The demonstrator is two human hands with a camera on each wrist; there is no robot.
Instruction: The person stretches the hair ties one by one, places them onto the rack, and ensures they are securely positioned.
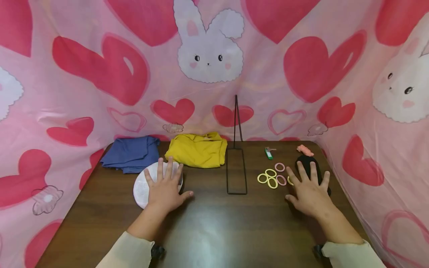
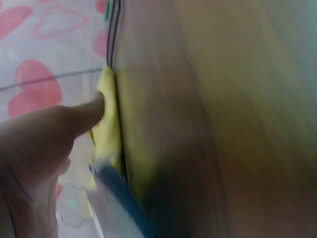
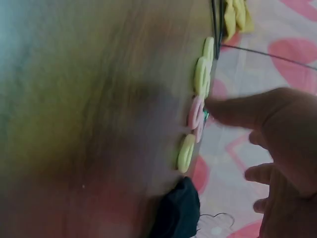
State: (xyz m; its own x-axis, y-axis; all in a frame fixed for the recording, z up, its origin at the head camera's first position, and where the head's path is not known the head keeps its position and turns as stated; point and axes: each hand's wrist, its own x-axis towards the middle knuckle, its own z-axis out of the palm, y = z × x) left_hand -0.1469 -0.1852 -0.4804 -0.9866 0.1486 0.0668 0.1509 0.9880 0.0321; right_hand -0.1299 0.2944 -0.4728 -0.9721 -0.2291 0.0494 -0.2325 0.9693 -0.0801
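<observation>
Has the left hand spread wide, with thumb out toward the middle, over a white round mesh piece, visible past the little finger and between the fingers; cannot tell touching from hovering there. Has the right hand likewise spread, thumb inward, over a black soft piece, visible beyond the fingertips and at the outer edge; again cannot tell contact from a small gap. Shows, just left of the right hand on the dark wooden surface, a loose cluster of yellow rings and pink rings, with one yellow ring partly hidden by the index finger; farther back, a key with a green tag, and near the black piece's far end, a coral crumpled piece. Includes between the hands, set farther back, a black wire stand; to its left, a folded yellow cloth at the rear, then a folded blue cloth just beyond the mesh piece. Hangs behind everything as a pink curtain with hearts and rabbits; looks blurred in the left wrist view.
</observation>
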